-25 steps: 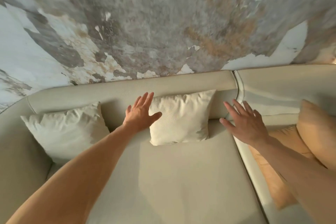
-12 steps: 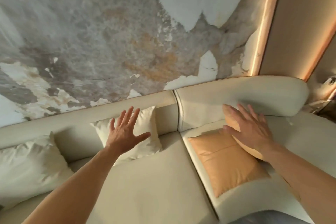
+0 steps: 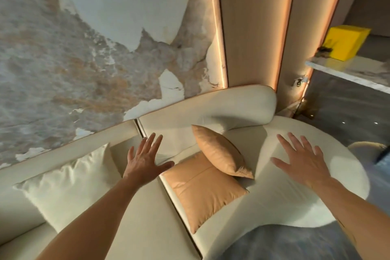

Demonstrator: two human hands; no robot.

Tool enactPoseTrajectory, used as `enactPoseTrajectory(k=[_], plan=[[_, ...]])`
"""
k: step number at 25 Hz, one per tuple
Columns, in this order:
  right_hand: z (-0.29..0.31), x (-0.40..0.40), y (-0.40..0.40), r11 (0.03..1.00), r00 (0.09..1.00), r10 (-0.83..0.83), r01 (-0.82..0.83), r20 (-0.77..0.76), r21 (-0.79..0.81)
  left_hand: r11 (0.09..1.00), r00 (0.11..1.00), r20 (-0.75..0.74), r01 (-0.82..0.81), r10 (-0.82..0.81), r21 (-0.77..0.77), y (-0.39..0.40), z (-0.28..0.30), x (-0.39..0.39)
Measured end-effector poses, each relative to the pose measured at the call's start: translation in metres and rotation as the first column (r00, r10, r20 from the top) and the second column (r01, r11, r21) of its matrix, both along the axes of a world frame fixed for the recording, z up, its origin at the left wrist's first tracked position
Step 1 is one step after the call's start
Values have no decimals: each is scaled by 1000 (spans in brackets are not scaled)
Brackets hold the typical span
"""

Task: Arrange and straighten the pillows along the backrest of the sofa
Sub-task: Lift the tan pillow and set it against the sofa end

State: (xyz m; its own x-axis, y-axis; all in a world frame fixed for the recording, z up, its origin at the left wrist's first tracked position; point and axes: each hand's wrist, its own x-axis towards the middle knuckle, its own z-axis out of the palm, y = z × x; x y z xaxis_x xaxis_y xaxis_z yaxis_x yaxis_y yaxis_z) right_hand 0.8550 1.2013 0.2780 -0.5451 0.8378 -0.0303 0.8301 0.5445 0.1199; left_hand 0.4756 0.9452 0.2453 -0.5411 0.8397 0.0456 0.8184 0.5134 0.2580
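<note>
A cream sofa with a curved backrest (image 3: pixel 242 99) fills the lower view. One tan pillow (image 3: pixel 200 190) lies flat on the seat. A second tan pillow (image 3: pixel 221 151) leans tilted on top of it, near the backrest. A cream pillow (image 3: pixel 69 183) stands against the backrest at the left. My left hand (image 3: pixel 145 159) hovers open, fingers spread, just left of the tan pillows over the seam between the sofa sections. My right hand (image 3: pixel 304 158) is open above the rounded right end of the seat, to the right of the tilted pillow. Neither hand holds anything.
A marbled wall rises behind the sofa, with lit wooden panels (image 3: pixel 253 27) at the right. A yellow box (image 3: pixel 344 42) sits on a marble counter (image 3: pixel 348 72) at the far right. Grey floor shows past the sofa's rounded end.
My view has swung to the right along the sofa. Both hands moved right: the left left the cream pillow, and the right hand passed the tan pillows to the sofa's end.
</note>
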Motion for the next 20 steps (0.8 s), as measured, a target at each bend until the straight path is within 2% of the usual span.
enactPoseTrajectory(k=[4, 9, 15, 20], plan=[[-11, 20, 23, 998, 999, -44, 44, -8, -47, 999, 999, 53, 16, -14, -35, 59, -11, 6], [-30, -4, 55, 992, 996, -54, 45, -78, -116, 997, 995, 102, 20, -13, -70, 134, -38, -1], [-52, -47, 105, 987, 1000, -1, -2, -20, -163, 993, 989, 142, 59, -44, -105, 196, -64, -24], [-87, -77, 140, 958, 998, 58, -52, 11, -281, 981, 981, 189, 81, -46, -178, 235, -91, -22]])
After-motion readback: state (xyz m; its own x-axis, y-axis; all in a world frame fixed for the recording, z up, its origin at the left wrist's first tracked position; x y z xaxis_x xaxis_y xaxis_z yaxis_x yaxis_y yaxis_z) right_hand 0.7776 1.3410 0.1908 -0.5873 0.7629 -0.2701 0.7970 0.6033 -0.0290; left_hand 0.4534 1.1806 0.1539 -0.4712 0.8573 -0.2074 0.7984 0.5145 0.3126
